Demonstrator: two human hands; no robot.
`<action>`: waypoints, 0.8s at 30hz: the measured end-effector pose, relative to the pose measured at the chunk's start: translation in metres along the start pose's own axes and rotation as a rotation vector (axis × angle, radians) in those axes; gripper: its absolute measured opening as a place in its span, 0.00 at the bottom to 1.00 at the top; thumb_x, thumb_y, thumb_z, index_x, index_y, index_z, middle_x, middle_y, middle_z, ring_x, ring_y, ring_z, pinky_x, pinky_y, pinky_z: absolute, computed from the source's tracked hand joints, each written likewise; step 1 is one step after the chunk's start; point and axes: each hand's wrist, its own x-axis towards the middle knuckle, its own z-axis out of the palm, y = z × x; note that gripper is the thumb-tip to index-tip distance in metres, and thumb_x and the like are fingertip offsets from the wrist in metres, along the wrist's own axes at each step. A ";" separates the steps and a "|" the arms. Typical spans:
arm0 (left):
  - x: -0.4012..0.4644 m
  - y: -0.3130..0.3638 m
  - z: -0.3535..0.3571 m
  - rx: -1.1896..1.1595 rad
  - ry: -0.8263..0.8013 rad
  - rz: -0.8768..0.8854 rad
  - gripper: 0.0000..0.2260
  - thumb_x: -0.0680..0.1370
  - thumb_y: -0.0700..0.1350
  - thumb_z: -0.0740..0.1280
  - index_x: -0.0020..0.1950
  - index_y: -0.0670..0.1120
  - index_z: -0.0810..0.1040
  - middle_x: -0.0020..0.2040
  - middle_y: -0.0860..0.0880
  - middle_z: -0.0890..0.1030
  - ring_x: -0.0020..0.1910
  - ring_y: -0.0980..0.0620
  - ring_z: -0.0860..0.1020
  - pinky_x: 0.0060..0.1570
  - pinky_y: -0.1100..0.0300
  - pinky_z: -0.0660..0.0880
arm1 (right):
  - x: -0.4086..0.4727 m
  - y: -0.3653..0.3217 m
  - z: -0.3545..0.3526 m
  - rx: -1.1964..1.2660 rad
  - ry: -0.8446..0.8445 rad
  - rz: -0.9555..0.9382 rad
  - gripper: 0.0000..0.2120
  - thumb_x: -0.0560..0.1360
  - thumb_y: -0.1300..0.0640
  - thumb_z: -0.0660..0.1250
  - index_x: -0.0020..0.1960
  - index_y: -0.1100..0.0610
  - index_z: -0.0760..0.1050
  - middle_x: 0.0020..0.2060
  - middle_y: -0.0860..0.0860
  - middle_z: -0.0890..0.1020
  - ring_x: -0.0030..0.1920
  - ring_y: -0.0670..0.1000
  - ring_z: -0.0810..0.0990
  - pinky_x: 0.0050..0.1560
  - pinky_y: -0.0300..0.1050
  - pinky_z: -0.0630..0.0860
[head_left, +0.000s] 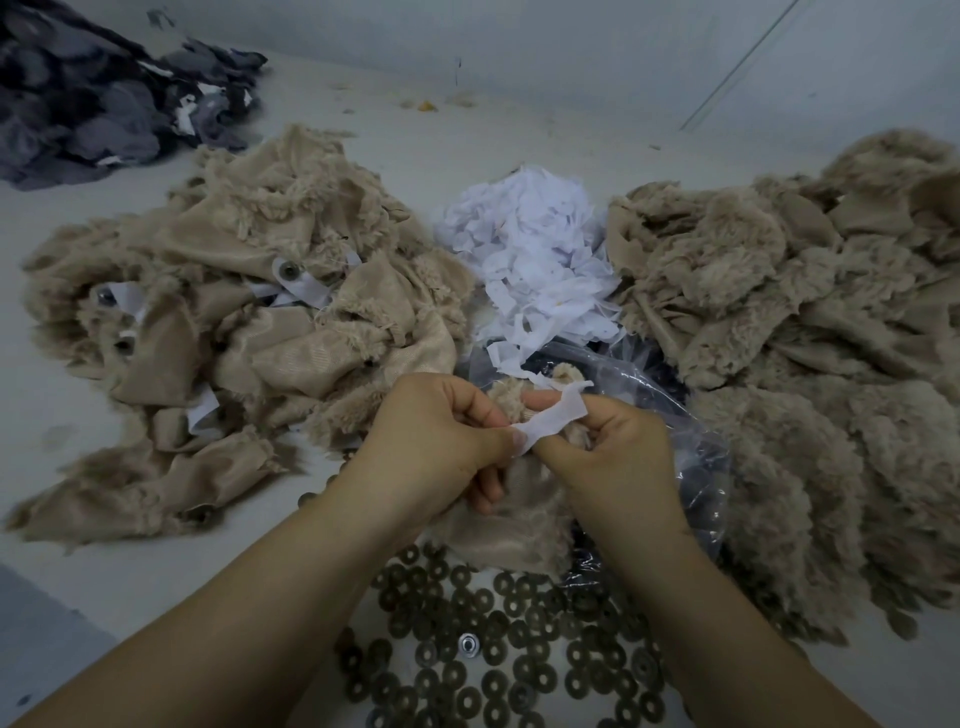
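Pale, smooth table (104, 561) runs under everything. At far left lies a heap of dark grey fabric scraps (93, 88). Next to it is a crumpled mound of beige fleece pieces (249, 322), shaggy on one face and woven on the other, some carrying white strips and round snaps. The left hand (436, 447) pinches one end of a thin white strip (550, 421) with curled fingers, against a small fleece piece (509, 514) held just above the table between both hands. Flat, dark metal rings (493, 649) scatter below. Behind is a pile of white strips (535, 260). The right hand (618, 452) grips the same strip and fleece. A clear plastic bag (701, 467) and another fluffy fleece heap (805, 338) lie at right.
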 end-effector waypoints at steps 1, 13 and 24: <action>0.000 0.000 0.000 0.006 0.004 0.001 0.07 0.72 0.34 0.74 0.37 0.35 0.80 0.25 0.38 0.78 0.19 0.49 0.75 0.20 0.62 0.73 | 0.000 0.000 0.000 -0.011 0.000 -0.009 0.12 0.68 0.67 0.77 0.48 0.55 0.86 0.41 0.43 0.87 0.45 0.36 0.84 0.42 0.27 0.76; -0.001 -0.005 0.001 0.043 0.043 0.044 0.07 0.72 0.34 0.75 0.35 0.38 0.80 0.26 0.39 0.80 0.22 0.46 0.78 0.24 0.59 0.76 | -0.001 0.005 0.001 -0.134 0.010 -0.102 0.12 0.69 0.64 0.78 0.49 0.52 0.86 0.42 0.34 0.85 0.46 0.33 0.82 0.44 0.26 0.76; 0.000 -0.003 0.002 0.040 0.080 0.055 0.07 0.72 0.35 0.75 0.35 0.36 0.81 0.27 0.39 0.80 0.23 0.45 0.80 0.25 0.56 0.79 | -0.004 0.003 0.002 0.005 -0.056 -0.022 0.11 0.70 0.62 0.71 0.48 0.49 0.86 0.44 0.65 0.83 0.48 0.68 0.79 0.45 0.59 0.82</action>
